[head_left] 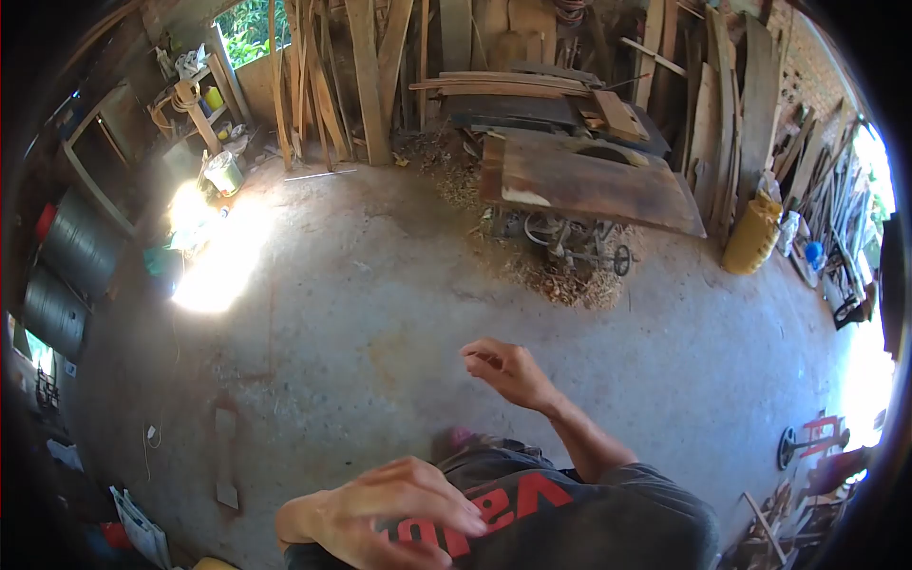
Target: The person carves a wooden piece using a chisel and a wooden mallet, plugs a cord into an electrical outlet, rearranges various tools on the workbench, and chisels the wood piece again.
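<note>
The person's left hand [404,508], slightly blurred, is nearest, its fingers loosely bent and parted from the thumb. It hovers in front of the dark grey cloth T-shirt [608,522] with large red lettering, which is on the person's torso; whether the hand touches the cloth, I cannot tell. Farther forward, the right hand [510,373] is raised over the smooth grey concrete floor [323,323], half open, its fingers softly curled with a dark gap by the thumb.

On the floor to the left lies a long, narrow brown flat strip [225,461]. Beyond the hands, pale curled wood shavings [579,287] are heaped beneath a machine with a rust-brown rectangular flat top [589,176] and a dark round metal handwheel [622,260]. A yellow plastic jug [753,236] stands to the right of it. Behind the top lies a stack of long reddish-brown boards [503,86]; farthest back, tall rough wooden planks [369,81] lean upright along the wall.
</note>
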{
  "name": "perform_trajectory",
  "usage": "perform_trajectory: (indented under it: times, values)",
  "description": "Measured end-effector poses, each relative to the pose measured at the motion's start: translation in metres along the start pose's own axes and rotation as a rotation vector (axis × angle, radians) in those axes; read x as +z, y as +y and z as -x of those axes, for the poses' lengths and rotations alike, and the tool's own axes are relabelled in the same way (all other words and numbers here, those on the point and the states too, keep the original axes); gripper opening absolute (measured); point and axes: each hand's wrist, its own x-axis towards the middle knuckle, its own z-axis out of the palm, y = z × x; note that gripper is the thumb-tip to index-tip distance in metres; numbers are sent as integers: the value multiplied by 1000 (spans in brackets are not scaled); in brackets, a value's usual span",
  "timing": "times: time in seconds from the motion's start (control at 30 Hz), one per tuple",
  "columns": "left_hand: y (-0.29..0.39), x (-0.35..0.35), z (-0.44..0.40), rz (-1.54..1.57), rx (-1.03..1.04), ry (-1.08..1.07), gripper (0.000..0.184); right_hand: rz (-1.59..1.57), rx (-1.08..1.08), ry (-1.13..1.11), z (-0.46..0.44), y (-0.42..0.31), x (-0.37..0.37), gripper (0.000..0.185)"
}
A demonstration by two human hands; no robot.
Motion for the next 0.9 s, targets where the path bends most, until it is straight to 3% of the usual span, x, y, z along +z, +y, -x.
perform_trajectory:
  times: [0.1, 0.17, 0.2, 0.27, 0.4, 0.63, 0.8, 0.9]
  values:
    - [-61, -80, 23, -105, -162, 134, 46, 61, -85, -8, -96, -1, 16, 23]
    - [-118, -141, 47, -292, -524, 154, 55, 34, -67, -32, -162, 4, 20, 23]
    - [-147, -164, 60, -289, -532, 151, 55, 24, -72, -44, -195, 13, 24, 23]
    - [-204, -208, 87, -208, -980, 412, 47, 7, -69, -55, -266, 28, 30, 22]
    - [-306, -310, 110, 53, -1177, 469, 47, 30, 47, -62, -407, 60, 49, 19]
    - [-440, -524, -34, -1, -986, 348, 47, 82, -6, -10, -610, 53, 37, 18]
    - [-539, -666, -127, -59, -811, 40, 44, 128, 208, 151, -735, 104, 16, 14]
    - [-621, -738, -153, -49, -856, 16, 44, 150, 220, 164, -820, 146, 5, 13]
